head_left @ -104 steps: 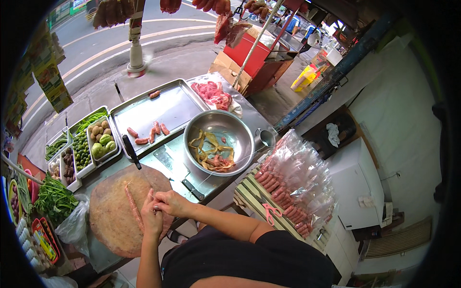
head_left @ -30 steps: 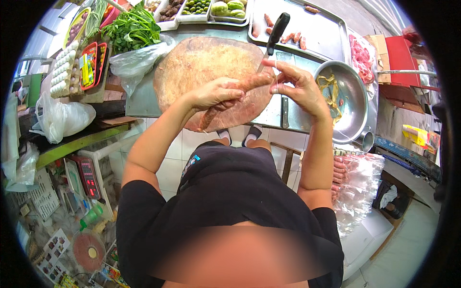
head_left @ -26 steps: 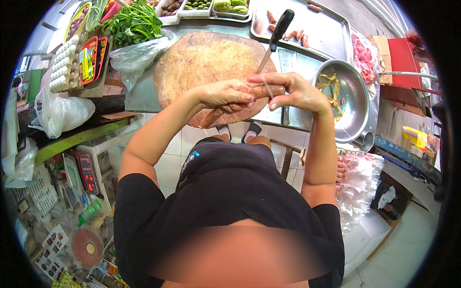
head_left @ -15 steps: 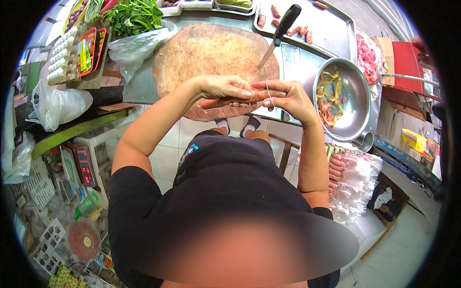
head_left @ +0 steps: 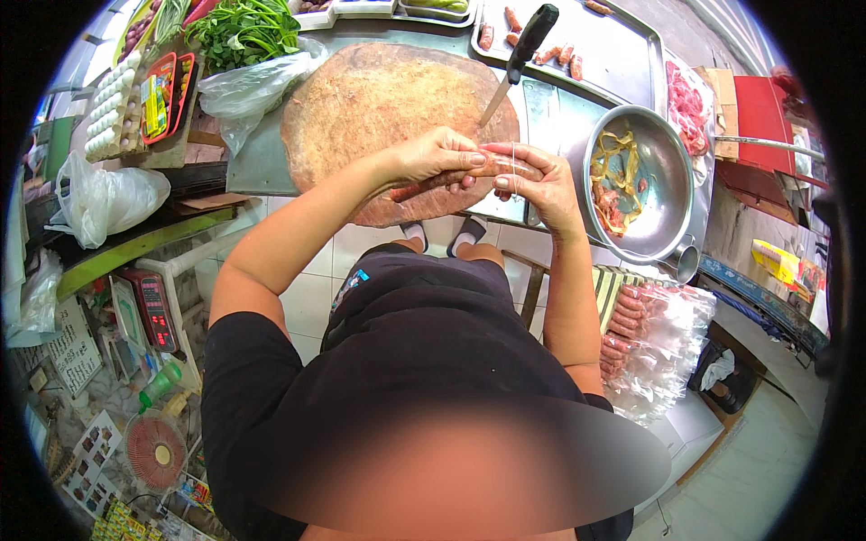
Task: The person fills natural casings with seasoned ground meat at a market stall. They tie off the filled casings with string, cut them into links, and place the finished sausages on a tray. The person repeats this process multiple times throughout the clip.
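Above the near edge of a round wooden chopping board [head_left: 365, 104], my two hands hold a reddish sausage [head_left: 496, 166]. My left hand [head_left: 440, 157] pinches it with thumb and fingers, and a darker length of the sausage hangs out below that palm toward the left. My right hand [head_left: 548, 187] is closed round the other end. A thin white string [head_left: 514, 162] crosses the sausage beside the right fingers. Whether it is knotted, I cannot tell. A black-handled knife [head_left: 530, 43] stands tilted at the board's right side, its tip on the wood.
Right of the board is a steel bowl [head_left: 672, 216] with yellowish strips and meat scraps. A metal tray [head_left: 622, 54] with short sausages lies behind. Bagged sausages [head_left: 629, 325] are at my right. A plastic bag [head_left: 253, 95], leafy greens [head_left: 244, 36] and eggs [head_left: 110, 108] stand left.
My left hand has risen slightly and its grip has shifted, so more of the sausage shows between the hands. The sausage now bends in an arch. The whole view has shifted a little.
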Tool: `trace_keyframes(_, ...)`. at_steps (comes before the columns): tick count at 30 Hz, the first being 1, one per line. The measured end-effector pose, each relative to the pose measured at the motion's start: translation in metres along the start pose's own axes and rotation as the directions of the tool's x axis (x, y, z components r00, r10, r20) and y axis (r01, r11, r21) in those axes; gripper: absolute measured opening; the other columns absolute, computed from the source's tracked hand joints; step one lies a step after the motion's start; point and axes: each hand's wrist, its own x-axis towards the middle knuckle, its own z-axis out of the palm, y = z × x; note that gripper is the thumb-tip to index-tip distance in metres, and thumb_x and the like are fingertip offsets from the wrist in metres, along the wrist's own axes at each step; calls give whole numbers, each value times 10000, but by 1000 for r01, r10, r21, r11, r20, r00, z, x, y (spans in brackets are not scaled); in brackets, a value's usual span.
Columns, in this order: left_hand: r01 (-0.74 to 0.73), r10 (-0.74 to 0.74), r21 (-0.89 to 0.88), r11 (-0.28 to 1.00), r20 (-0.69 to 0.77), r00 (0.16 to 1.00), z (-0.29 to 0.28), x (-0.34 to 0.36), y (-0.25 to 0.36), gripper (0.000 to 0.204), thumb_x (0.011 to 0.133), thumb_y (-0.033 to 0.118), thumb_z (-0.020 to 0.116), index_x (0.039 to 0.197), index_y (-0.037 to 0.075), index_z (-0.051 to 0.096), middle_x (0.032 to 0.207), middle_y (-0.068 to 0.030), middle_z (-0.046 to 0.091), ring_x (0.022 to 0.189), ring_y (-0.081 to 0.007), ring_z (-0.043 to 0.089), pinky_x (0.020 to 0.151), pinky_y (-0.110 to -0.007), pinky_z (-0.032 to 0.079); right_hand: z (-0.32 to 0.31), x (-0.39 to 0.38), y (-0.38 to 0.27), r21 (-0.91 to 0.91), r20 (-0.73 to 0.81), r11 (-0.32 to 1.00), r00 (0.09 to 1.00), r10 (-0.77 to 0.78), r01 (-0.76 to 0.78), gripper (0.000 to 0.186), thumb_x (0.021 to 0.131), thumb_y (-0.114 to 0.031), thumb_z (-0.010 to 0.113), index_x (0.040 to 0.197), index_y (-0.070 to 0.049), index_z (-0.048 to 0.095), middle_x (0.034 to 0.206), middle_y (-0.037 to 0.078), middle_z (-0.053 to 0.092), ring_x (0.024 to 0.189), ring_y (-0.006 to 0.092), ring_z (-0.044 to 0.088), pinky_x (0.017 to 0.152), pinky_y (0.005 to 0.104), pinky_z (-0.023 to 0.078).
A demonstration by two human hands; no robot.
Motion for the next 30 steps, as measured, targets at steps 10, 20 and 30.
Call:
trace_keyframes(10,-144,173,-251,957,97,980,-14,16,-29,297,992,312,557,854,50,577,719,5,529,674,-95,507,635,-230,440,4,-5,-3,-397,99,858,945,-311,324,580,762,45,754,1298,55,532,1194,112,656,1053,165,655,848,269,545)
trace_keyframes(20,-15,72,-311,950,174,982,-9,12,-31,291,1000,319,549,943,35,580,785,-16,527,661,-100,463,592,-222,392,3,-13,4,-542,36,720,868,-495,433,411,714,23,758,1117,-20,695,1026,128,708,908,189,693,786,287,553)
trace_keyframes(30,-20,21,-32,999,26,999,-6,13,-27,339,1032,279,470,833,23,570,712,-28,525,642,-115,483,575,-248,393,8,-12,20,-417,-101,863,929,-355,284,374,752,-4,769,1118,15,690,1007,114,717,815,137,673,722,264,553)
